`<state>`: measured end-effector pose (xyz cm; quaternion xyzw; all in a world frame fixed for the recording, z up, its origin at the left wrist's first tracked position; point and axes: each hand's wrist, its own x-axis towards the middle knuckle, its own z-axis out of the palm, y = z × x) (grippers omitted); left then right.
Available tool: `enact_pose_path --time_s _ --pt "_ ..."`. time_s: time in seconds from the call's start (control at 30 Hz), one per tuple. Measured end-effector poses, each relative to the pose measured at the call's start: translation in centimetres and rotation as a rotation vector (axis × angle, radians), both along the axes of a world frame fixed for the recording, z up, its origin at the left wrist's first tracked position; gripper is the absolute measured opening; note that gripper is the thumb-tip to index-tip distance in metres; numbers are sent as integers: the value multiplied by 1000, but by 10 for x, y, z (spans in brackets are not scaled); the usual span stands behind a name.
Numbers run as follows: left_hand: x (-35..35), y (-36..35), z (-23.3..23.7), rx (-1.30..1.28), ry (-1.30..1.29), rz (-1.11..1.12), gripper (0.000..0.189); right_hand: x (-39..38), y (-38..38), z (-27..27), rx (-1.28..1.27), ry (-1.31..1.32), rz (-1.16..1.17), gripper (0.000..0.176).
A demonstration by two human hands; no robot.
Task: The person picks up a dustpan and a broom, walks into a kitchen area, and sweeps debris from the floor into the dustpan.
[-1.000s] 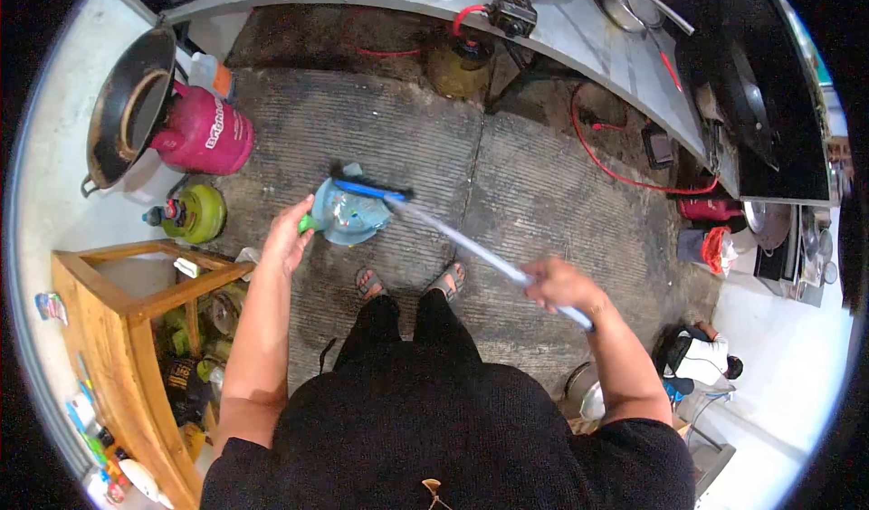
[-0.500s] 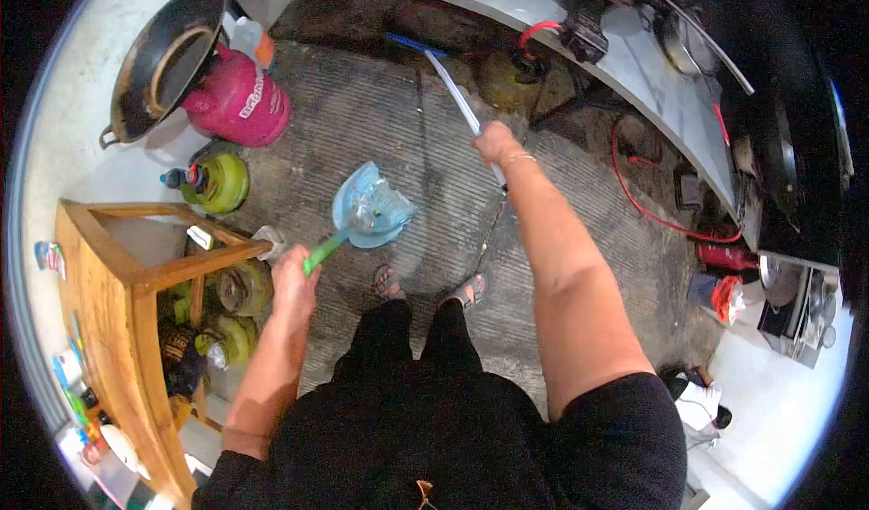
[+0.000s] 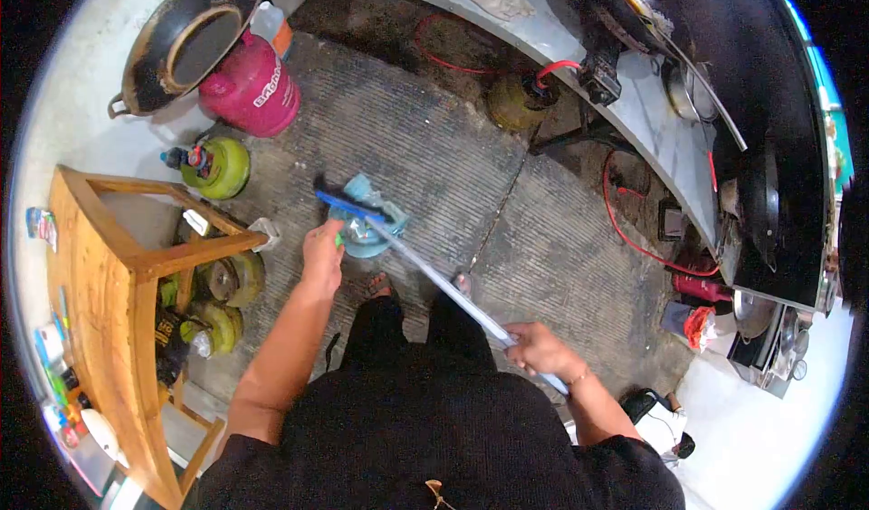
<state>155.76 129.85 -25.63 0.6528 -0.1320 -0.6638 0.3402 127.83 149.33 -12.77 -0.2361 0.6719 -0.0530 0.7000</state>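
My left hand (image 3: 322, 255) is closed around the green handle of a light blue dustpan (image 3: 366, 249), held low in front of my feet. Clear, crumpled-looking litter shows in the pan. My right hand (image 3: 536, 349) grips the pale pole of a broom (image 3: 444, 284) near its upper end. The pole slants across my legs to the far left, and its narrow blue head overlaps the dustpan in this view, hiding part of it.
A wooden frame table (image 3: 136, 266) stands at left, with green gas cylinders (image 3: 215, 329) beneath. Beyond it are another green cylinder (image 3: 222, 168), a pink cylinder (image 3: 258, 89) and a large wok (image 3: 208, 44). A counter (image 3: 552, 35) curves along the far right, a red hose (image 3: 625, 225) below. A person (image 3: 665, 419) is at lower right.
My right hand has drawn back toward my body, bringing the broom head from the floor under the counter to the dustpan. My left hand has shifted slightly right and forward, still holding the dustpan.
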Motion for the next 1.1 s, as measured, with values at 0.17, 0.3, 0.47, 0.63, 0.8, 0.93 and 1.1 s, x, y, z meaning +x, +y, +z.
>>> enact_pose_path --time_s 0.17,0.3,0.47,0.63,0.8,0.93,1.1 --pt "4 1 -8 -56 37 27 28 -52 -24 -31 -179 290 105 26" --pt "20 3 -32 -3 -37 54 34 -99 -80 -131 -372 488 245 27" --pt "7 6 18 132 -134 64 75 -80 -61 -152 -451 495 538 29" --pt "21 13 24 248 -13 -48 56 -100 -19 -95 -181 143 356 31" --pt "79 32 -40 404 247 -157 26 -122 -16 -44 -80 -16 239 37" --pt "124 92 -41 465 227 45 18 -150 -25 -41 -189 75 173 36" --pt "182 260 4 158 427 68 51 -197 -29 -43 -503 404 333 28"
